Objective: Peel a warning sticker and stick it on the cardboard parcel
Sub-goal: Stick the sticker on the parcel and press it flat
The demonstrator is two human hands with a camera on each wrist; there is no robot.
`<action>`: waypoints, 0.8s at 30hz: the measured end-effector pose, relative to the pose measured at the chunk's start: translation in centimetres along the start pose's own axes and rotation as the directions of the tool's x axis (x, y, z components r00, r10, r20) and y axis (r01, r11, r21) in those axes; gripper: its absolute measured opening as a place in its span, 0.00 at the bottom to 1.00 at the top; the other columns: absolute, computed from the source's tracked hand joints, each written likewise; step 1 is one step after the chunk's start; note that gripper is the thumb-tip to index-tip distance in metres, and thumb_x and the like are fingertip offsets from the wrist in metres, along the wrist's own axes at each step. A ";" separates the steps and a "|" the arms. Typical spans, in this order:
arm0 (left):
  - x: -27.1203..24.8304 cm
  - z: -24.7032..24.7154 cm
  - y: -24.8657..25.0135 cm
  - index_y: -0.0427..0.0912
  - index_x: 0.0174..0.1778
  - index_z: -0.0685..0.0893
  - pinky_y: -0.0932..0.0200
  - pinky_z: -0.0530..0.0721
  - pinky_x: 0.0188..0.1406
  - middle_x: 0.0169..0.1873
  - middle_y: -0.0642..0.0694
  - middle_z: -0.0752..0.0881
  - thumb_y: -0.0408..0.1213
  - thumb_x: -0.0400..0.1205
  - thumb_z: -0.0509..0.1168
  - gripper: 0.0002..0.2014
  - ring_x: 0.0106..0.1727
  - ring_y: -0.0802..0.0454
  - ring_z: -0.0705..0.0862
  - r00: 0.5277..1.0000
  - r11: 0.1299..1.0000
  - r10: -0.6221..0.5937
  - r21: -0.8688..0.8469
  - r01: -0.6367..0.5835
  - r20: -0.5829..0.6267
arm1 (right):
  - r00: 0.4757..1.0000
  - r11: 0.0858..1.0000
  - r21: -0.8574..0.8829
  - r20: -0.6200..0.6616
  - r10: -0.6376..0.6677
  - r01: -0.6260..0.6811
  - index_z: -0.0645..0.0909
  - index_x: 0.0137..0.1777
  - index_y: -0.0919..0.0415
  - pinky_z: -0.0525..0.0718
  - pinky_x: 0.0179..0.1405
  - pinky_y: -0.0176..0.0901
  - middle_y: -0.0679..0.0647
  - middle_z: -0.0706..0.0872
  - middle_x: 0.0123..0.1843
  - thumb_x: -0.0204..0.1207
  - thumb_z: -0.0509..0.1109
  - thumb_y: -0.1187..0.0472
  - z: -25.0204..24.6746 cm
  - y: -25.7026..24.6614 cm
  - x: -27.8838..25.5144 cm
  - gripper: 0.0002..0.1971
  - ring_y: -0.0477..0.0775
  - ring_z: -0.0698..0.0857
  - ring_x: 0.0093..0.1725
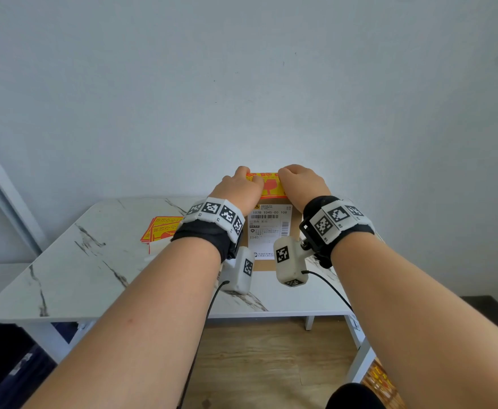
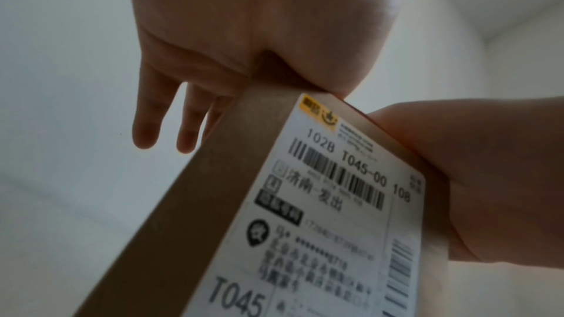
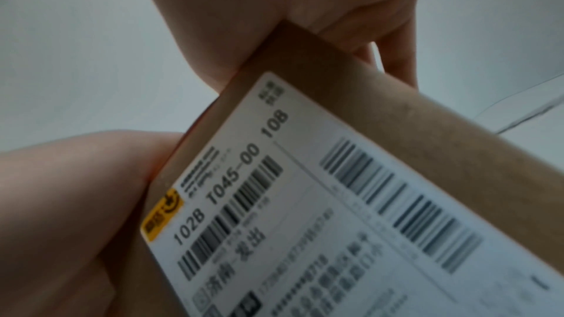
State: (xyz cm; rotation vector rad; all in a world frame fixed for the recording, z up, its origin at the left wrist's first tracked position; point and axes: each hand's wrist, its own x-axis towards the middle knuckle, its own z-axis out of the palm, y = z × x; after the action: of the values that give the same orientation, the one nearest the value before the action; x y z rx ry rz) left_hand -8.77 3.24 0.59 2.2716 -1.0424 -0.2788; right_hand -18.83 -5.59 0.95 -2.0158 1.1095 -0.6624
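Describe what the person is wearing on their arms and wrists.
Both forearms are bare, with no sleeves. Each wrist carries a black strap topped by a white band of black-and-white square marker tiles. A white boxy camera module, also bearing such markers, hangs under each wrist, and a thin black cable trails from each.

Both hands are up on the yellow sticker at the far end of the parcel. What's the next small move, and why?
Probably smooth the warning sticker flat, sliding each hand outward to its edges. It already lies on the cardboard parcel above the shipping label, with the left hand and right hand on its two ends, so pressing it down seems all that remains.
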 end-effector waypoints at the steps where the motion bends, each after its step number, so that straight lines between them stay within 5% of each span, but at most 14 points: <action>1: 0.0 0.0 0.0 0.52 0.80 0.63 0.51 0.77 0.50 0.60 0.40 0.83 0.52 0.84 0.46 0.27 0.56 0.41 0.83 1.000 1.000 -0.002 -0.022 0.003 0.004 | 1.000 1.000 0.002 -0.011 0.008 -0.008 0.82 0.60 0.49 0.76 0.45 0.45 0.53 0.85 0.51 0.78 0.54 0.51 0.1 0.0 0.0 0.18 0.56 0.82 0.48; 4: -0.3 0.0 0.1 0.51 0.80 0.64 0.54 0.75 0.46 0.50 0.42 0.84 0.52 0.84 0.48 0.26 0.48 0.43 0.82 1.000 0.997 -0.006 -0.081 0.006 0.001 | 0.999 0.998 0.042 -0.022 0.040 -0.039 0.81 0.64 0.50 0.76 0.48 0.46 0.54 0.86 0.58 0.80 0.52 0.55 0.2 0.2 0.0 0.19 0.57 0.81 0.51; 8: -0.2 0.1 -0.1 0.49 0.80 0.64 0.53 0.76 0.48 0.49 0.42 0.83 0.51 0.85 0.49 0.26 0.51 0.41 0.82 1.000 0.994 -0.004 -0.110 0.003 -0.011 | 1.000 0.988 0.153 -0.009 0.023 -0.022 0.75 0.75 0.54 0.77 0.57 0.44 0.55 0.82 0.72 0.84 0.51 0.62 0.2 0.5 0.7 0.22 0.56 0.82 0.61; 13: -0.2 0.4 -0.3 0.49 0.78 0.65 0.52 0.77 0.47 0.51 0.39 0.85 0.51 0.84 0.48 0.25 0.54 0.38 0.85 1.000 0.992 0.007 -0.122 -0.010 -0.029 | 1.000 0.966 0.258 -0.009 -0.021 0.023 0.79 0.69 0.58 0.75 0.33 0.38 0.53 0.83 0.45 0.85 0.50 0.65 0.4 1.0 0.8 0.20 0.46 0.78 0.35; 19: -1.0 0.5 -0.8 0.51 0.75 0.67 0.51 0.76 0.47 0.54 0.38 0.85 0.51 0.84 0.48 0.23 0.52 0.37 0.84 0.996 0.994 0.041 -0.102 -0.048 -0.077 | 0.995 0.976 0.210 -0.056 0.078 -0.065 0.72 0.64 0.53 0.72 0.37 0.45 0.55 0.81 0.45 0.83 0.50 0.58 0.8 0.7 -0.5 0.15 0.51 0.78 0.37; 24: -2.9 0.6 -1.3 0.52 0.77 0.66 0.51 0.76 0.54 0.68 0.40 0.77 0.50 0.86 0.48 0.22 0.60 0.36 0.82 0.976 0.990 0.118 -0.058 -0.131 -0.184 | 0.997 0.966 0.258 -0.063 0.042 -0.025 0.74 0.65 0.59 0.79 0.53 0.52 0.55 0.83 0.51 0.84 0.51 0.50 0.6 1.1 -1.8 0.18 0.59 0.83 0.51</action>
State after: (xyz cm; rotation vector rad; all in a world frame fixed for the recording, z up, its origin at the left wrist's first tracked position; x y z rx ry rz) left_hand -10.17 5.79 -0.83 2.1146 -1.0574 -0.0546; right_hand -19.84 -4.23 -0.49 -1.7610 1.0362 -0.8193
